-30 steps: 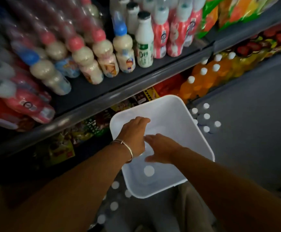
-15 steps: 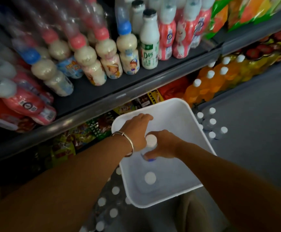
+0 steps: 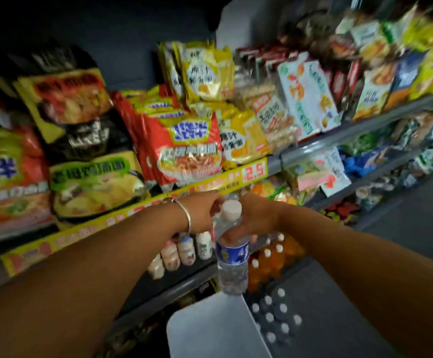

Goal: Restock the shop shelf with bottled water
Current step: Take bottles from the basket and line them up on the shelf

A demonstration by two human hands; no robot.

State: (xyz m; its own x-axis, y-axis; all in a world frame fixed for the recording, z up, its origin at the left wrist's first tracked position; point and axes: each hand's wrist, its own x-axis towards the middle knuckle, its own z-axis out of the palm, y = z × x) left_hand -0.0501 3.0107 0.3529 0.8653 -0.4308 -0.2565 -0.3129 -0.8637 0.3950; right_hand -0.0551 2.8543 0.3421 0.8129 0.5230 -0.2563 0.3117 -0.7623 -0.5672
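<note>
A clear water bottle point(image 3: 232, 264) with a white cap and a blue label hangs upright above the white bin point(image 3: 210, 329). My right hand point(image 3: 251, 220) grips it around the shoulder, just under the cap. My left hand point(image 3: 202, 211), with a bangle on the wrist, sits close on the left of the cap with its fingers curled. Whether it holds the bottle is hidden. More white-capped water bottles point(image 3: 274, 316) stand low down to the right of the bin.
Noodle packets point(image 3: 184, 148) fill the shelf behind a yellow price strip point(image 3: 254, 171). Below it stand small milk drinks point(image 3: 184, 251) and orange drink bottles point(image 3: 269, 262). Snack packs line the shelves to the right. Grey floor lies at right.
Both hands have risen out of the white bin, and the right hand has lifted a water bottle clear of it. The view has tilted up to the noodle shelf.
</note>
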